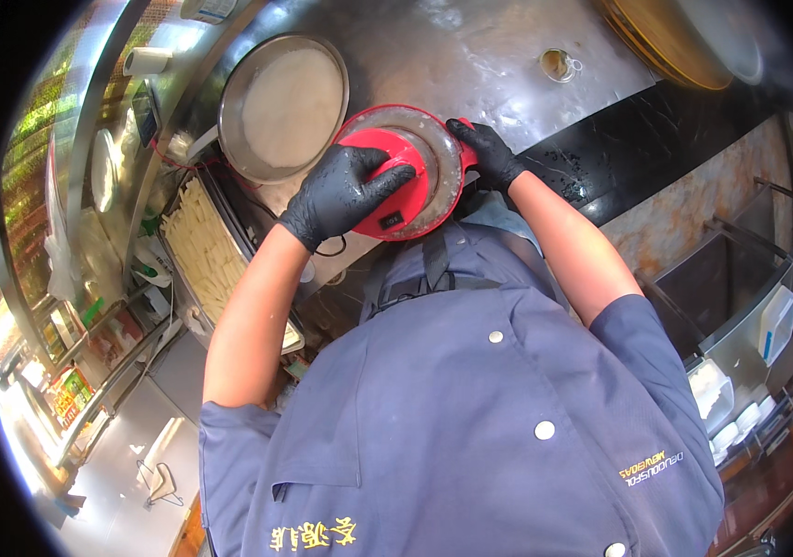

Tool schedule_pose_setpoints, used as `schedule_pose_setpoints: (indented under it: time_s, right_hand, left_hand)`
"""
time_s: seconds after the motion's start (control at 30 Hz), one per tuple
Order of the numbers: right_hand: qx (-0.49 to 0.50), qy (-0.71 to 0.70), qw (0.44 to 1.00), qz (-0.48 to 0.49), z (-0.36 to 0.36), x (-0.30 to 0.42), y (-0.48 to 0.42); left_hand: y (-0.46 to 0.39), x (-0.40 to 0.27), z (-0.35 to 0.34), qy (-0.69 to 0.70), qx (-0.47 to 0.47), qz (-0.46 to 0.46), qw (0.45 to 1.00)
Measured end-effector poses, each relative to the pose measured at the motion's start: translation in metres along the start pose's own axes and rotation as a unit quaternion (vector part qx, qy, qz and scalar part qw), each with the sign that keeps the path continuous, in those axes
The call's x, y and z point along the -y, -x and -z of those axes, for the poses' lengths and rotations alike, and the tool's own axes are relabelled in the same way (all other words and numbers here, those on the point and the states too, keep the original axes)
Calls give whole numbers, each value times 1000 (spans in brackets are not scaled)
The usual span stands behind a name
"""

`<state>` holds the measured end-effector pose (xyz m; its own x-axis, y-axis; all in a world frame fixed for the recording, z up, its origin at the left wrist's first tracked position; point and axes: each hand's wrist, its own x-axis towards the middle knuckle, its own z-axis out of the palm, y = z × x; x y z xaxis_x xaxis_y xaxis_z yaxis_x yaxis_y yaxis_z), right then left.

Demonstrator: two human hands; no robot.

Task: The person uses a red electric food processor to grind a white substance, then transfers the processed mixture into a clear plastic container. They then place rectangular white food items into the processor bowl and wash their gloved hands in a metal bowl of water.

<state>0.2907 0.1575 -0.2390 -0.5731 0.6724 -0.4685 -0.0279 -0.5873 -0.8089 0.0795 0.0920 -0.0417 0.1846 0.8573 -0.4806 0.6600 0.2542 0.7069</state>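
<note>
A round red appliance (407, 150) with a clear rim, a rocker switch and a side handle is held in front of my body. Wet whitish residue coats its clear ring. My left hand (344, 191), in a black glove, grips the raised part on its red top. My right hand (487, 153), gloved the same way, is closed around the red side handle. Beyond my left hand stands a steel bowl (226, 129) with whitish, cloudy contents (292, 104). The appliance's underside is hidden.
On the left, a tray of pale sticks (205, 240) lies beside the steel counter (410, 49). A small open tin (558, 65) stands at the upper right, near large round yellow-rimmed items (675, 42). Black cables run near the bowl. Plastic containers (709, 393) sit on the right.
</note>
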Motion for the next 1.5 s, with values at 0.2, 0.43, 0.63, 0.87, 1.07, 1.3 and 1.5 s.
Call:
schedule_pose_setpoints:
  time_s: [0.2,0.43,0.63,0.87,1.07,1.3,1.5]
  right_hand:
    - [9,17,1000,23,1,-1,0]
    - [-3,-52,997,-60,-1,2,-3]
    - [-6,-46,998,-49,1,0,-5]
    - [-11,-58,997,-49,-1,1,-4]
    - [-16,-46,998,-39,0,-1,-7]
    - [-11,-46,998,-35,2,-6,-10]
    - [-9,-48,998,-45,3,-6,-12]
  left_hand:
    - [0,3,-3,-17,-13,-1,1000]
    - [-3,6,-4,3,-21,-3,1000]
    - [-4,10,-6,5,-23,-4,1000]
    - [-5,11,-5,6,-24,-5,1000]
    - [-5,12,-5,3,-26,-9,1000]
    - [-5,10,-5,16,-23,-9,1000]
    - [-5,9,-4,12,-23,-2,1000]
